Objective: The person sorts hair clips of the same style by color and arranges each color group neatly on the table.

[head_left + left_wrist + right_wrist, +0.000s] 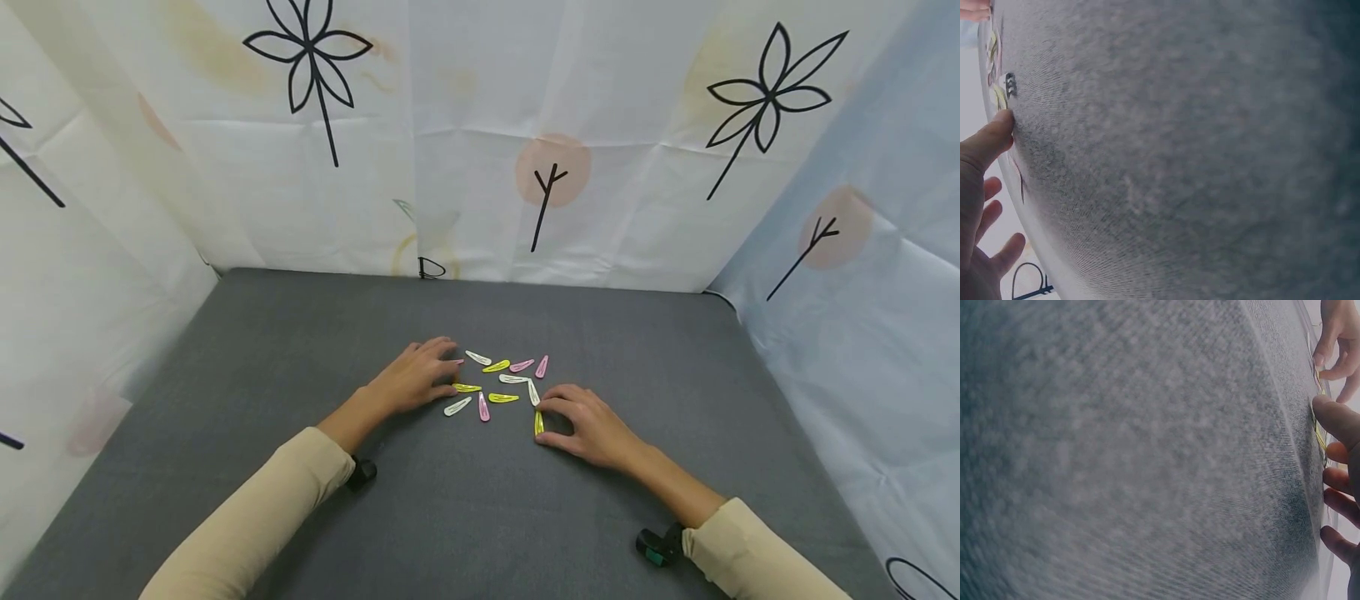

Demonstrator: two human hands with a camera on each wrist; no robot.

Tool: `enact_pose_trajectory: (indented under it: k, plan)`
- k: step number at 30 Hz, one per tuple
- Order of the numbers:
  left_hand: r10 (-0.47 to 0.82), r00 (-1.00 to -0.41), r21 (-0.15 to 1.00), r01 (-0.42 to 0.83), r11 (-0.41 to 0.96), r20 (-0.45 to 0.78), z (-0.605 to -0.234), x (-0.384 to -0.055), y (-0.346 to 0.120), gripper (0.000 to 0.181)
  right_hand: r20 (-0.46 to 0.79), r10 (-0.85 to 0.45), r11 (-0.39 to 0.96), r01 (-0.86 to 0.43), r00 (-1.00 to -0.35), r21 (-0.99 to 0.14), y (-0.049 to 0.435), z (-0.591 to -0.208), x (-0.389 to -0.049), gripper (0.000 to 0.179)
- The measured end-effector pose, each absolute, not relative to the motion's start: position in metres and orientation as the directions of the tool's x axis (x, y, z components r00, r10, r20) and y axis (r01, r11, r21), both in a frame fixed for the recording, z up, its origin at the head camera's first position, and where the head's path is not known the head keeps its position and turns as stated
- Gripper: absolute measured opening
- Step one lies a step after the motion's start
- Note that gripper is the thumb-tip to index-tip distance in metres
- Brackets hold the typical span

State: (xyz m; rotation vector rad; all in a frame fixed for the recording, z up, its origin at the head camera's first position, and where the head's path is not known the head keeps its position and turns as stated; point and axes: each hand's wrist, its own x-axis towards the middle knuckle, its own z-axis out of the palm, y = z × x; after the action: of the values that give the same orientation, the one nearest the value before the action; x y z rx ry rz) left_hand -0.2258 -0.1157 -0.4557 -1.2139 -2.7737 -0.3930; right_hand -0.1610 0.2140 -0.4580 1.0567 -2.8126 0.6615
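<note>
A person's right hand [588, 425] holds a yellow snap hair clip [538, 423] end to end between thumb and fingertips on a grey counter [450, 517], just on the near side of a white clip [533, 392], in what looks like a step of arranging. The left hand [412, 377], fingers loosely spread, rests at the group's left edge, thumb by another yellow clip [468, 388]; whether they touch is hard to tell. The next move likely calls for settling the pinched clip without nudging its white neighbour.
</note>
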Motion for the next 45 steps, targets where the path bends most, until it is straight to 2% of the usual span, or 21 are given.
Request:
enact_pose_trajectory:
  k: [13, 24, 28, 35, 45]
  plan:
    - [0.738, -0.654, 0.220, 0.754, 0.619, 0.167, -0.4578, -0.2160, -0.1198, 0.016, 0.204, -0.615, 0.665, -0.640, -0.762, -0.385, 0.2138, -0.4598, -0.1628, 0.041]
    - [0.739, -0.655, 0.293, 0.745, 0.599, 0.157, -0.4591, -0.2165, -0.1170, 0.011, 0.186, -0.597, 0.679, -0.615, -0.780, -0.400, 0.2150, -0.4602, -0.1635, 0.042]
    - [0.719, -0.676, 0.299, 0.728, 0.617, 0.161, -0.4584, -0.2170, -0.1136, 0.020, 0.194, -0.598, 0.679, -0.620, -0.778, -0.394, 0.2143, -0.4607, -0.1627, 0.042]
    - [0.688, -0.711, 0.310, 0.693, 0.651, 0.144, -0.4568, -0.2228, -0.1139, 0.051, 0.223, -0.602, 0.667, -0.636, -0.767, -0.389, 0.2140, -0.4612, -0.1639, 0.042]
    - [0.693, -0.718, 0.358, 0.665, 0.655, 0.066, -0.4497, -0.2249, -0.1112, 0.055, 0.196, -0.594, 0.675, -0.616, -0.780, -0.406, 0.2145, -0.4593, -0.1636, 0.042]
